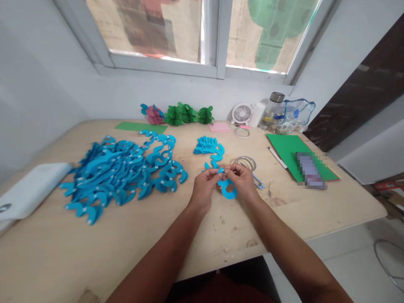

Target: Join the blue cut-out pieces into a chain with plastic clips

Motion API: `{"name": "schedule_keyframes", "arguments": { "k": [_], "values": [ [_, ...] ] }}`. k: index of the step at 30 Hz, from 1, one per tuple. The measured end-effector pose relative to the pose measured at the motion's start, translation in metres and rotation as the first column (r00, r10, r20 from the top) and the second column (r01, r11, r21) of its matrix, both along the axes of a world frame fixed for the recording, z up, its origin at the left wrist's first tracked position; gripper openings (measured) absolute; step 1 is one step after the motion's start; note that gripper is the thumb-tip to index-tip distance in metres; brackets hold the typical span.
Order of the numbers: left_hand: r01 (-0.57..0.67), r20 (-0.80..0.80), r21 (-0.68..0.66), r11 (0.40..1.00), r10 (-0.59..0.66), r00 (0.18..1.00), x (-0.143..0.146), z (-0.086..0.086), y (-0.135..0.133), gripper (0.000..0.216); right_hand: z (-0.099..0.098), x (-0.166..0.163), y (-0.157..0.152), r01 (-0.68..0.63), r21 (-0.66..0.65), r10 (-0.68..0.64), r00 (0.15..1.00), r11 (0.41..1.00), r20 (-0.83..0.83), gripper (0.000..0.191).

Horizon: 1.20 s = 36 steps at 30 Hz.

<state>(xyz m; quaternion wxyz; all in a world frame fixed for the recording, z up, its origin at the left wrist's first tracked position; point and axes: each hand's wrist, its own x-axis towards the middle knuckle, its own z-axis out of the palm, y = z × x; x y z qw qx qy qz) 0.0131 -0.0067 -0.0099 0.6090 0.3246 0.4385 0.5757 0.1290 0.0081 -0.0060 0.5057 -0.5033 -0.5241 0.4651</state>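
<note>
Head view: pinching a small part of a blue paper chain (229, 195) between the thumb and fingertips of left hand (205, 187) and right hand (241, 179), over the middle of a wooden table (151, 248). Looks very light, thin and flexible, likely to crease or tear at narrow joints; best taken by flat segments beside a joint, without tugging. Points with a holed, round end toward the near edge. Runs lengthwise away from there, through loose arcs, apparently into a pleated stack (205, 148). Lies well right of a blue paper heap (105, 170).
</note>
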Motion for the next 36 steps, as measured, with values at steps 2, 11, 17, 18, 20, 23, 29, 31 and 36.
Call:
{"name": "schedule_keyframes", "arguments": {
  "k": [2, 11, 17, 18, 20, 23, 29, 31, 36],
  "values": [
    [-0.001, 0.021, -0.006, 1.0, 0.001, 1.0, -0.0004, -0.0019, 0.0012, 0.019, 0.0016, 0.0003, -0.0003, 0.002, -0.002, -0.002, 1.0, 1.0, -0.003, 0.018],
    [-0.039, 0.02, -0.021, 0.999, 0.039, 0.999, 0.0, -0.0059, 0.0024, 0.018, 0.0003, 0.0017, 0.0012, 0.02, 0.004, -0.02, 1.0, 1.0, -0.016, 0.018],
    [0.004, 0.138, -0.049, 0.999, 0.003, 0.99, 0.0024, -0.0035, -0.0001, 0.019, 0.0003, 0.0017, 0.0008, 0.024, 0.0, -0.024, 0.999, 1.0, -0.03, 0.018],
    [-0.002, 0.132, -0.042, 0.999, 0.007, 0.991, 0.0026, -0.0035, -0.0001, 0.018, 0.0005, 0.0014, 0.0005, 0.024, -0.002, -0.024, 0.999, 1.0, -0.033, 0.018],
    [-0.022, 0.101, -0.024, 0.999, 0.024, 0.995, 0.0028, -0.0035, 0.0001, 0.018, 0.001, 0.0006, -0.0003, 0.034, -0.008, -0.034, 0.999, 0.999, -0.039, 0.018],
    [-0.055, 0.046, -0.001, 0.998, 0.055, 0.997, 0.0028, -0.0027, 0.0003, 0.023, 0.0013, -0.0003, -0.0011, 0.041, -0.017, -0.042, 0.998, 0.999, -0.053, 0.017],
    [-0.094, -0.017, 0.01, 0.995, 0.095, 0.995, 0.0015, -0.0011, -0.0001, 0.018, 0.0005, 0.0006, 0.0002, 0.023, -0.028, -0.025, 0.998, 0.999, -0.063, 0.017],
    [-0.097, -0.033, 0.01, 0.995, 0.097, 0.995, 0.0013, -0.0015, -0.0001, 0.017, 0.0009, 0.0008, 0.0003, 0.034, -0.02, -0.035, 0.999, 0.999, -0.042, 0.017],
    [-0.08, -0.012, -0.009, 0.997, 0.08, 0.997, 0.002, -0.0046, 0.0005, 0.018, 0.004, -0.0005, -0.0015, 0.04, -0.03, -0.04, 0.999, 0.999, 0.003, 0.018]
  ]
}}
